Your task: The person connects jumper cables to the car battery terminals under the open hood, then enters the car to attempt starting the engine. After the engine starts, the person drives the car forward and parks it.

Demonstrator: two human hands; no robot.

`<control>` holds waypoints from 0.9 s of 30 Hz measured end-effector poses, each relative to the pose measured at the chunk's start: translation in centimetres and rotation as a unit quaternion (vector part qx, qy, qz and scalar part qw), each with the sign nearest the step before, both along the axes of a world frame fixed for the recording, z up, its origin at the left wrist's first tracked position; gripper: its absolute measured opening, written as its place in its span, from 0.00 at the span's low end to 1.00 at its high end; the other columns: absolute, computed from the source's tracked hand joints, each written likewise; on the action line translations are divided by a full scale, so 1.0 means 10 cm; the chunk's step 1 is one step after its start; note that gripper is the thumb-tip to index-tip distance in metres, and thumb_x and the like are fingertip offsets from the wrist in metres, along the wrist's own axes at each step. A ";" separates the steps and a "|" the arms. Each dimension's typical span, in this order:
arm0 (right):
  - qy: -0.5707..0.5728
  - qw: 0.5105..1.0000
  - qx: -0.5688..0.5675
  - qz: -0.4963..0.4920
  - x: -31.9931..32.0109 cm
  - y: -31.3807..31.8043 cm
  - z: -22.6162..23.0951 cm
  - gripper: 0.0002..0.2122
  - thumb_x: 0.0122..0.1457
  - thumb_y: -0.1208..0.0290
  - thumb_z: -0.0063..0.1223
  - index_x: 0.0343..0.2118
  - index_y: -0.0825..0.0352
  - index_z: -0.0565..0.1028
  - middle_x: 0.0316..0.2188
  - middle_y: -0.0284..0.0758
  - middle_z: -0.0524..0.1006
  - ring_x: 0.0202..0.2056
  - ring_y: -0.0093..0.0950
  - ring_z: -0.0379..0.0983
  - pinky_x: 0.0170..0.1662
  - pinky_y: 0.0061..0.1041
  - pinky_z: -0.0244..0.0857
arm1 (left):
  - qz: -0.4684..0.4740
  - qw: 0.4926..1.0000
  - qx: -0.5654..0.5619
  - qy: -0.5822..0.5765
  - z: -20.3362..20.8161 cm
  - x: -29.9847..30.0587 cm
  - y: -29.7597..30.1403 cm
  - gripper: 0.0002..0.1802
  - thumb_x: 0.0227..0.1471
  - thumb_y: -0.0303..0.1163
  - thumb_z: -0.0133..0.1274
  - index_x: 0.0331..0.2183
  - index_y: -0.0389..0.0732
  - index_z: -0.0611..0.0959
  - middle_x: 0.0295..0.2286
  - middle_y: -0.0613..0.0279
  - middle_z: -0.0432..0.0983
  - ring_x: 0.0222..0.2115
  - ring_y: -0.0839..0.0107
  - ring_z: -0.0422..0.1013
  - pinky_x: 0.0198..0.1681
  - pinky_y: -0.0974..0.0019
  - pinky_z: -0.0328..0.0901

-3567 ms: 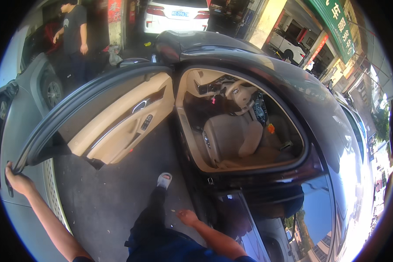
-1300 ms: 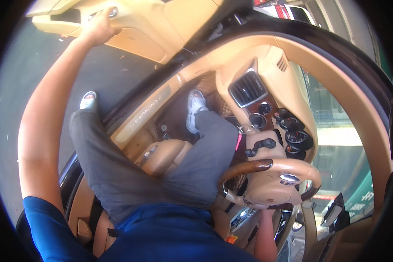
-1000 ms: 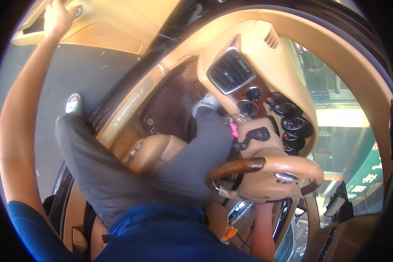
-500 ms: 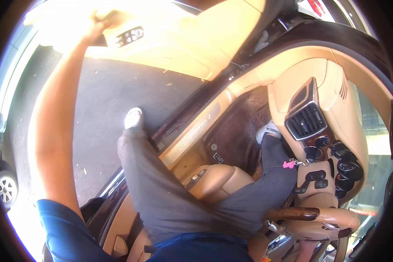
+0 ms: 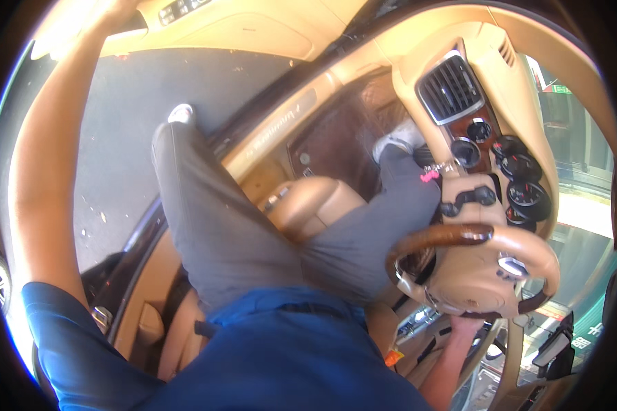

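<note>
My left arm stretches toward the open car door (image 5: pixel 253 31), a tan inner panel with window switches (image 5: pixel 179 10). My left hand (image 5: pixel 113 10) is at the door's pull, washed out by glare and cut by the top edge, so its fingers do not show. My right hand (image 5: pixel 465 327) grips the lower rim of the tan and wood steering wheel (image 5: pixel 442 236); the rim hides most of its fingers. A key with a pink tag (image 5: pixel 429 176) hangs by the dashboard, close to my right knee.
I sit in the tan driver's seat (image 5: pixel 319 198), left foot on the grey pavement (image 5: pixel 134 130) outside, right foot over the brown floor mat (image 5: pixel 336 144). The door sill (image 5: pixel 281 123) runs between them. Dashboard gauges (image 5: pixel 521 168) and an air vent (image 5: pixel 450 88) lie right. Another car's wheel (image 5: pixel 0 282) shows left.
My view has tilted and shifted, bringing the whole steering wheel and my right forearm into sight. My left hand has moved toward the upper left edge, still at the door.
</note>
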State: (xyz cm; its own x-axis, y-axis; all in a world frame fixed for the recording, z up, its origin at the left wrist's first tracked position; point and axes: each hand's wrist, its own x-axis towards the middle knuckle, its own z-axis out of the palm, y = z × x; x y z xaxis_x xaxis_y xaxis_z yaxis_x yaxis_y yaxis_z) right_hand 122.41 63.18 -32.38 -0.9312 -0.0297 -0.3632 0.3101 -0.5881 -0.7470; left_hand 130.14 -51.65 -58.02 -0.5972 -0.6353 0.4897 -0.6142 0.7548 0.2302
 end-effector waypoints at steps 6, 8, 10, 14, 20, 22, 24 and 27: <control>0.031 0.986 0.163 0.000 -0.02 -0.85 0.06 0.23 0.75 0.45 0.38 0.56 0.59 0.74 0.53 0.35 0.74 0.52 0.36 0.69 0.58 0.42 0.64 | 0.022 0.997 0.070 -0.008 0.22 0.26 1.03 0.33 0.70 0.47 0.54 0.66 0.37 0.70 0.56 0.37 0.77 0.58 0.43 0.74 0.62 0.47 0.66; 0.064 0.987 0.140 0.047 0.02 -1.11 0.09 0.20 0.75 0.46 0.41 0.43 0.57 0.79 0.35 0.31 0.81 0.32 0.29 0.76 0.40 0.36 0.75 | 0.024 0.995 0.098 -0.015 0.30 0.34 1.26 0.32 0.71 0.47 0.53 0.66 0.38 0.71 0.55 0.37 0.78 0.57 0.43 0.74 0.61 0.46 0.67; 0.081 0.980 0.175 -0.041 0.12 -1.30 0.14 0.20 0.75 0.49 0.42 0.27 0.53 0.71 0.15 0.21 0.65 0.17 0.20 0.58 0.24 0.23 0.60 | 0.012 0.991 0.130 -0.024 0.32 0.39 1.47 0.31 0.71 0.47 0.53 0.65 0.39 0.71 0.54 0.37 0.78 0.56 0.43 0.75 0.60 0.46 0.68; 0.106 0.970 0.206 -0.078 0.19 -1.39 0.17 0.19 0.76 0.48 0.43 0.32 0.56 0.70 0.21 0.24 0.66 0.23 0.22 0.62 0.29 0.26 0.63 | -0.002 0.992 0.126 -0.012 0.33 0.42 1.78 0.27 0.69 0.47 0.54 0.60 0.42 0.74 0.50 0.38 0.80 0.51 0.37 0.75 0.54 0.41 0.69; 0.073 0.922 0.373 -0.076 0.94 -1.10 -0.21 0.15 0.74 0.58 0.48 0.36 0.64 0.78 0.38 0.36 0.78 0.41 0.34 0.77 0.45 0.33 0.72 | 0.039 0.987 0.156 0.004 0.49 0.42 2.19 0.22 0.68 0.44 0.54 0.54 0.38 0.77 0.49 0.34 0.80 0.53 0.37 0.75 0.57 0.40 0.68; 0.063 0.811 0.578 0.057 1.61 -1.21 -0.65 0.12 0.72 0.58 0.53 0.42 0.62 0.79 0.35 0.33 0.81 0.37 0.29 0.79 0.41 0.34 0.74 | 0.029 0.982 0.187 -0.017 0.55 0.48 2.30 0.22 0.68 0.43 0.54 0.54 0.39 0.77 0.50 0.34 0.79 0.54 0.38 0.75 0.58 0.39 0.68; 0.099 0.604 0.764 0.203 1.93 -1.52 -1.07 0.12 0.69 0.61 0.53 0.43 0.64 0.81 0.38 0.37 0.82 0.41 0.35 0.80 0.46 0.36 0.74 | 0.028 0.982 0.186 -0.017 0.60 0.52 2.38 0.22 0.67 0.42 0.54 0.55 0.39 0.76 0.52 0.35 0.78 0.55 0.38 0.75 0.59 0.39 0.67; 0.165 0.579 0.757 0.255 2.27 -1.84 -1.42 0.11 0.68 0.63 0.55 0.43 0.64 0.81 0.38 0.38 0.83 0.41 0.35 0.81 0.46 0.36 0.75 | 0.028 0.981 0.188 -0.038 0.65 0.55 2.49 0.24 0.66 0.44 0.57 0.55 0.39 0.74 0.52 0.37 0.78 0.55 0.38 0.74 0.60 0.39 0.67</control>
State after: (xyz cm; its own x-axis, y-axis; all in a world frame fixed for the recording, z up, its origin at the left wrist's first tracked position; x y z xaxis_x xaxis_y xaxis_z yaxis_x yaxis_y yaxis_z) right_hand 145.13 44.75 -46.58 -0.9674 -0.2124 -0.1381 -0.1518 0.9224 -0.3551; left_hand 135.59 -26.72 -51.50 -0.5815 -0.7956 0.1698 -0.6789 0.5895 0.4376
